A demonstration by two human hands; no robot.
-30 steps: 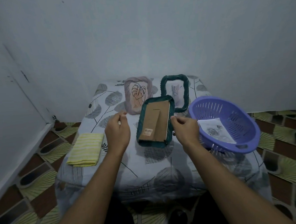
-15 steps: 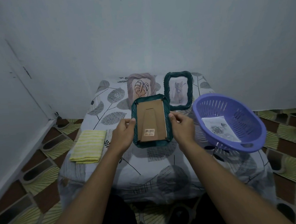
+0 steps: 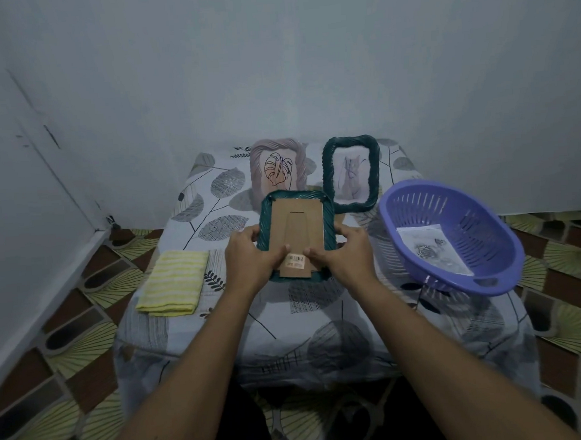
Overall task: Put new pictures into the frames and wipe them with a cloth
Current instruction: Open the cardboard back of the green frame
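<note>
A green woven frame lies face down in front of me, its brown cardboard back with a barcode sticker facing up. My left hand grips its left edge, thumb on the cardboard. My right hand grips the right edge, thumb by the sticker. Behind it stand a pink frame with a leaf drawing and a second green frame with a faint sketch. A folded yellow cloth lies at the left. New pictures lie in a purple basket at the right.
All of this sits on a low table under a leaf-patterned sheet, pushed against a pale wall. Patterned floor tiles surround the table on both sides.
Both hands closed in from beside the face-down frame and took hold of its edges. The frame was turned square to me, and the thumbs now lie on the cardboard back.
</note>
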